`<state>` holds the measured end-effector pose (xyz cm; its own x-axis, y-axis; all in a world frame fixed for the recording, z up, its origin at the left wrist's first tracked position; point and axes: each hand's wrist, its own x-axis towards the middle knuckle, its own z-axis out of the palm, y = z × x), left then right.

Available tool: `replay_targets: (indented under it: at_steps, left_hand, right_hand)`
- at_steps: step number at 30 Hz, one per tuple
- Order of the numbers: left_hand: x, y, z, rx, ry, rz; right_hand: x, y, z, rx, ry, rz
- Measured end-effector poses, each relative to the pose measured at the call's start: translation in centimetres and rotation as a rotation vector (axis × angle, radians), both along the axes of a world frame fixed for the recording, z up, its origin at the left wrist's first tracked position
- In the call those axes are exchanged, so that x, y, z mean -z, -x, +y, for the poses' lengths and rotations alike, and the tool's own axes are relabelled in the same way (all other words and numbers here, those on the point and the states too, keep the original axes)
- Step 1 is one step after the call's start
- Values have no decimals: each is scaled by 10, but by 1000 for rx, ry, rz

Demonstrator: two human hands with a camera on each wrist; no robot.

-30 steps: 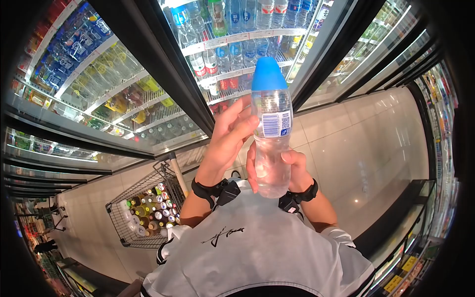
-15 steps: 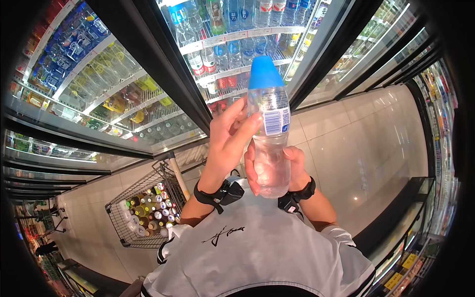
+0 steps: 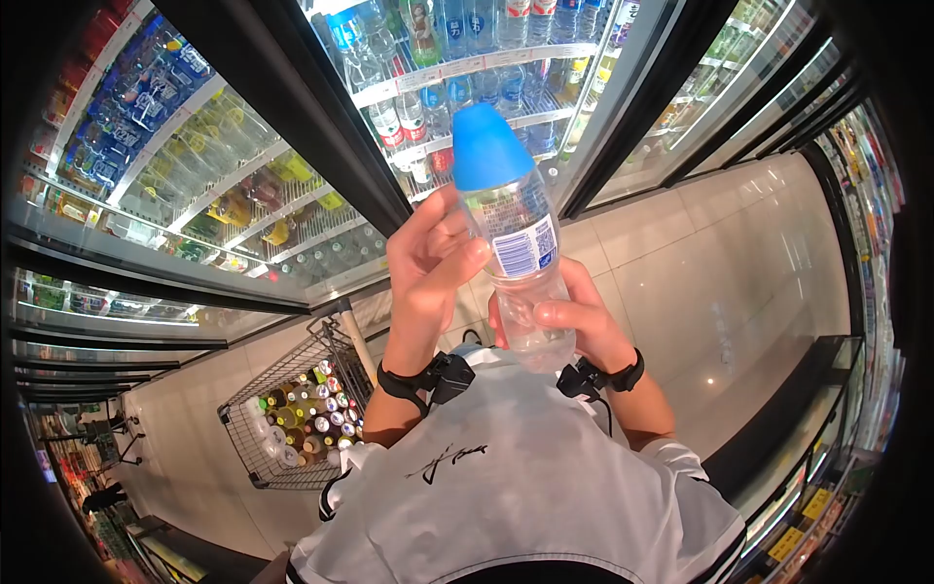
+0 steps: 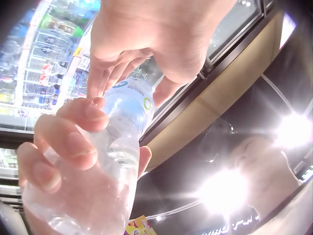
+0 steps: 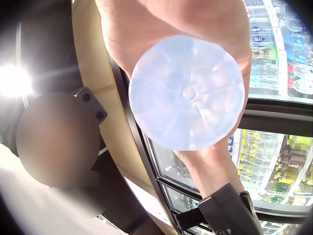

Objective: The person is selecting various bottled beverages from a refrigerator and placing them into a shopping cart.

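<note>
A clear bottle [image 3: 530, 292] with a big blue cap [image 3: 486, 151] is held up before the chest, its top leaning left. A white and blue barcode label [image 3: 525, 248] faces the head camera. My right hand [image 3: 589, 316] grips the lower part, thumb across the front. Higher up, my left hand [image 3: 423, 268] holds the bottle's side with the thumb beside the label. In the left wrist view, the left hand's [image 4: 156, 36] fingers and thumb lie on opposite sides of the upper bottle. The right wrist view shows the round ribbed base [image 5: 188, 93], hiding most right fingers.
An upright cooler with bottles on shelves [image 3: 486, 66] stands ahead, between dark door frames [image 3: 292, 88]. A wire shopping cart [image 3: 255, 443] full of bottles and cans is at the left. Tiled floor [image 3: 720, 263] stretches right, towards more shelves [image 3: 871, 234].
The bottle has tipped, its blue cap swinging left while the base stays near the chest. My left hand has shifted slightly left with it, and the right hand keeps its grip.
</note>
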<state>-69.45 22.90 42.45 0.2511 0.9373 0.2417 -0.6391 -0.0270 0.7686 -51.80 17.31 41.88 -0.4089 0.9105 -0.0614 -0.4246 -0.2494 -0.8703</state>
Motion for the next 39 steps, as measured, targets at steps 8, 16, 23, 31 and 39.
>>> replay_targets:
  at_steps: [8,16,23,31,39]
  left_hand:
    - [-2,3,1,69,-11,36]
    - [7,11,0,-8,-27,72]
    - [-3,13,-5,-49,-27,85]
    - [-7,27,-12,-137,93,304]
    - [18,32,-3,-161,-49,452]
  right_hand:
    - [-1,4,-3,49,-37,-60]
    - [4,14,-1,57,-43,-63]
    - [17,15,6,-42,-54,39]
    - [25,29,13,-125,101,136]
    - [34,47,15,-157,184,70]
